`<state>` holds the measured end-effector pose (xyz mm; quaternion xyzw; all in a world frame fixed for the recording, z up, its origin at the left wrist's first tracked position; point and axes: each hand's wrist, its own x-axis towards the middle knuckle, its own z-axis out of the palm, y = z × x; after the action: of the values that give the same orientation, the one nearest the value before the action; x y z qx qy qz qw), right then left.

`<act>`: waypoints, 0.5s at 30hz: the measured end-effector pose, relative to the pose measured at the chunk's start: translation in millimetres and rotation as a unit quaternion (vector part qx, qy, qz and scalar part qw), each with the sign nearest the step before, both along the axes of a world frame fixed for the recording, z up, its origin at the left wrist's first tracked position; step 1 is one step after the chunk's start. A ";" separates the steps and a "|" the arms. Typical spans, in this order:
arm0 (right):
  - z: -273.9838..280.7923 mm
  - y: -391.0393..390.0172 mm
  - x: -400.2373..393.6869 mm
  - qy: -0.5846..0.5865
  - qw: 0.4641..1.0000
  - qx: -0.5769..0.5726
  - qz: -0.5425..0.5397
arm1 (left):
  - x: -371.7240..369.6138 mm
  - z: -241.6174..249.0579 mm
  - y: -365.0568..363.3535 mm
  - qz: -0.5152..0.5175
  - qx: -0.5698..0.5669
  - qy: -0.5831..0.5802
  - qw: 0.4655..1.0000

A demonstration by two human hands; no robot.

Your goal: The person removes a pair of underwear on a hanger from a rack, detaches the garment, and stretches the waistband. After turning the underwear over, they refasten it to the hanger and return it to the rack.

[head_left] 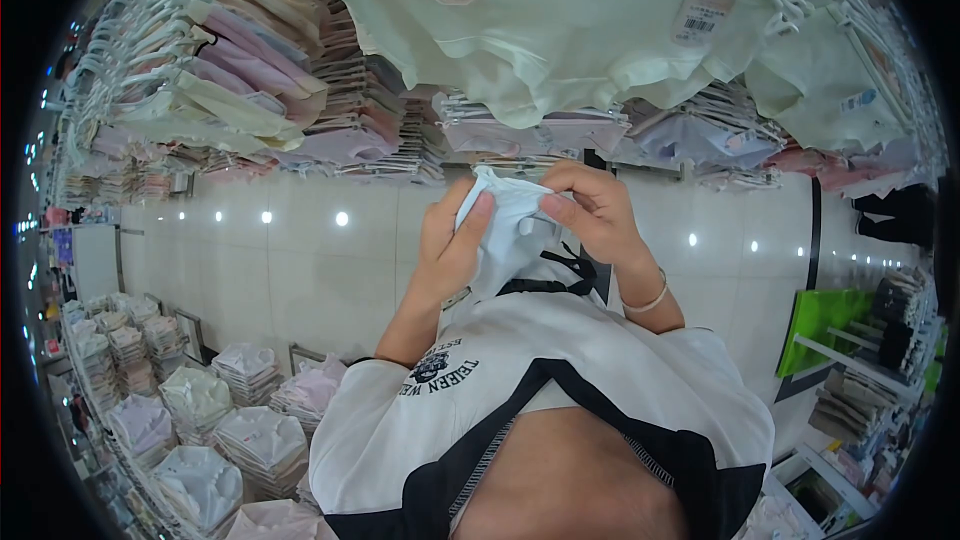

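Two bare hands meet at mid-frame on a small pale blue garment (505, 225), which serves as the landmark for what follows. Left hand (450, 245): fingers curled around the garment's left edge, thumb pressed on its front, grasping the cloth. Right hand (590, 210): fingers (560, 208) pinching the garment's upper right edge, likewise closed on the cloth; a thin bracelet (648, 300) circles the wrist below and to the right of the garment. Directly beneath the garment lies the person's white shirt with black trim (540, 380), bearing a printed crest. Above the garment hangs a pale green garment (540, 30) on a hanger, with a price tag (700, 15) toward its right. To the upper left of the blue garment, rows of pink and cream clothes on hangers (240, 70) fan outward. To the lower left, stacks of folded garments (200, 410) stand close together; whether they rest on a surface or on shelves cannot be told, possibly owing to lens distortion. A green panel (830, 325) sits well to the right.
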<state>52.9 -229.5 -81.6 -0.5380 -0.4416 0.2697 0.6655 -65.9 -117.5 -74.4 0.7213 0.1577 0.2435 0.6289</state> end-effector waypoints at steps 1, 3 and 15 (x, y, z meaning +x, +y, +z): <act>1.5 -1.6 0.5 0.007 1.000 -0.010 0.008 | -0.8 -0.7 -0.3 -0.011 -0.022 0.000 1.000; 4.8 -2.9 0.6 0.012 0.999 -0.024 0.022 | 0.4 1.8 -4.5 -0.033 -0.095 -0.013 0.995; 16.7 -4.5 3.0 -0.038 0.993 -0.081 0.080 | -4.6 12.5 8.0 -0.124 -0.050 0.037 0.990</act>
<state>55.9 -234.0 -64.9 -0.5631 -0.4846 0.3361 0.5789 -70.6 -109.5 -61.9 0.7112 0.1018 0.1285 0.6836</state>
